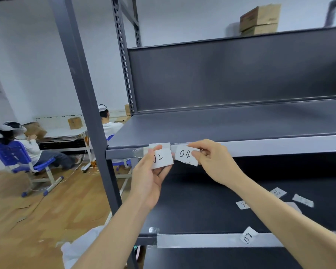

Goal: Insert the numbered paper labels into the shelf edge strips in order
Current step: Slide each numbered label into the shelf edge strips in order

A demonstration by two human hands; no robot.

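In the head view, the right hand (211,160) pinched label 04 (185,155) at its right end, thumb and forefinger closed on the paper, so the label stretched out to the left of the fingers. Its long axis lay almost along the strip (270,147) on the shelf edge, only a little tilted, and its upper edge was up against the strip. The left hand (149,177) was just beside it. It held a second label (163,159) with the thumb pressed on top and the fingers curled behind. A "2" showed on that label, but the thumb hid its first digit. More white paper showed behind it, and I could not tell how many pieces. The two labels were nearly touching, both in front of the left end of the strip. The right hand was the nearer one to the free length of the strip, so it seemed to me the hand to slide 04 in, once the upper edge was level with the slot. Loose labels (242,204) lay on the lower shelf (202,200), well apart from both hands.
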